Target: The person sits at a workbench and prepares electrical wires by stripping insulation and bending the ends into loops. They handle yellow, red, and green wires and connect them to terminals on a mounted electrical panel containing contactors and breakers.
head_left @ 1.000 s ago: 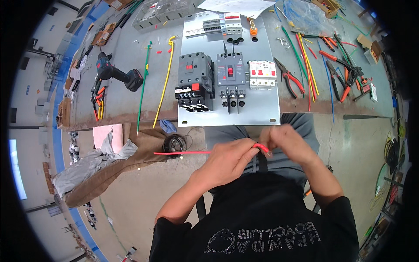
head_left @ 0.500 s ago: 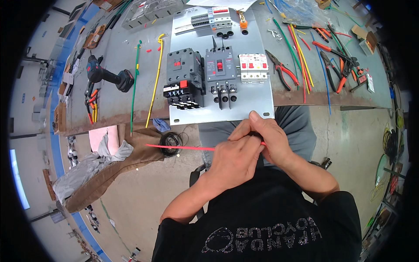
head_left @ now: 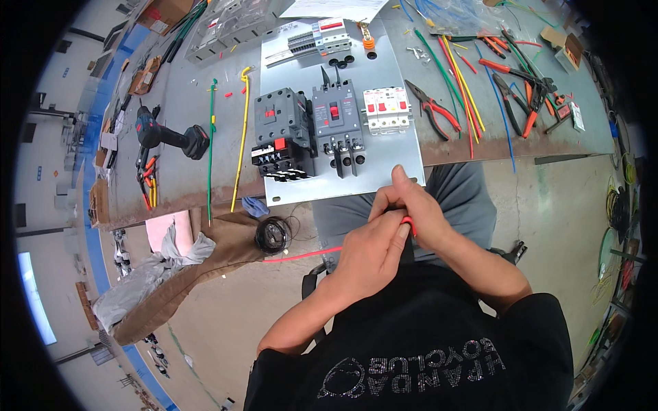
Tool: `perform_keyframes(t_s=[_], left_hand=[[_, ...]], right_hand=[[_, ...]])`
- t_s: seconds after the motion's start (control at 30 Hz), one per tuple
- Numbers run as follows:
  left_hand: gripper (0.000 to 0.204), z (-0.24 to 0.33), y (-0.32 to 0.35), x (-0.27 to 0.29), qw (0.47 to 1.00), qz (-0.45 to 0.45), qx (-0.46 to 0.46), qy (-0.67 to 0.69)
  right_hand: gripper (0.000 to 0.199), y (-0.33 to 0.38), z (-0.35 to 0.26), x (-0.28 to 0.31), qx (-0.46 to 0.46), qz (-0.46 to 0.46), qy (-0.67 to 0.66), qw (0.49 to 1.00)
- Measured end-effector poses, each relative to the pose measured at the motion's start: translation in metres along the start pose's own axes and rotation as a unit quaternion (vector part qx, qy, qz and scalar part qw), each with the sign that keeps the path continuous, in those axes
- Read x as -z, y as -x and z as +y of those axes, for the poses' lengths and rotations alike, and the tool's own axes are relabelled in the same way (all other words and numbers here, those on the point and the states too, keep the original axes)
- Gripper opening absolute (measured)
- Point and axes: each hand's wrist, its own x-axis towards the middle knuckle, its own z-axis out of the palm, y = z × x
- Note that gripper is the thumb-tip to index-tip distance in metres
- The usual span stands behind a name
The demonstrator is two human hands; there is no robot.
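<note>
Both my hands meet in front of my lap, just off the table's near edge, on one red wire (head_left: 301,256). My left hand (head_left: 373,253) is closed around it, with a long free length running out to the left. Against it, my right hand (head_left: 418,212) grips the wire near its bent end, thumb pointing up. Some fingers are hidden behind others. Beyond my hands lies a metal mounting plate (head_left: 322,190) carrying a dark contactor (head_left: 281,116), a moulded-case circuit breaker (head_left: 337,113) and a white miniature breaker block (head_left: 386,108).
Left on the table lie a cordless drill (head_left: 168,135), a yellow wire (head_left: 242,144) and a green wire (head_left: 211,164). To the right are red-handled pliers (head_left: 435,111), several coloured wires and crimping tools (head_left: 528,89). A black wire coil (head_left: 273,235) hangs below the edge.
The red wire now bends up between my hands, and its free left length has dropped lower. My hands stay together in nearly the same place. The whole view has tilted slightly.
</note>
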Motion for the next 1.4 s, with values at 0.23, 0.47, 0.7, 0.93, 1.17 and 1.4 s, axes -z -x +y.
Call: perform_keyframes(t_s=[0.23, 0.47, 0.7, 0.93, 1.17, 1.4], left_hand=[[0.03, -0.01, -0.001, 0.01, 0.964, -0.116, 0.092, 0.221], [0.029, -0.004, -0.003, 0.018, 0.923, -0.106, 0.189, 0.319], [0.028, -0.011, -0.007, 0.029, 0.912, -0.106, 0.194, 0.344], [0.024, -0.012, -0.007, 0.032, 0.903, -0.137, 0.209, 0.35], [0.024, -0.023, -0.009, 0.034, 0.9, -0.169, 0.207, 0.345], [0.02, -0.018, -0.011, 0.026, 0.903, -0.153, 0.233, 0.328]], right_hand=[[0.082, 0.006, -0.013, 0.013, -0.033, -0.042, -0.179, 0.982], [0.069, 0.017, -0.017, 0.009, -0.011, -0.041, -0.153, 0.987], [0.038, 0.029, -0.013, 0.042, 0.025, -0.012, -0.05, 0.998], [0.022, 0.03, -0.028, 0.045, -0.001, -0.078, -0.031, 0.996], [0.024, 0.03, -0.021, 0.045, -0.037, -0.101, -0.059, 0.992], [0.025, 0.032, -0.022, 0.045, -0.065, -0.094, -0.095, 0.989]])
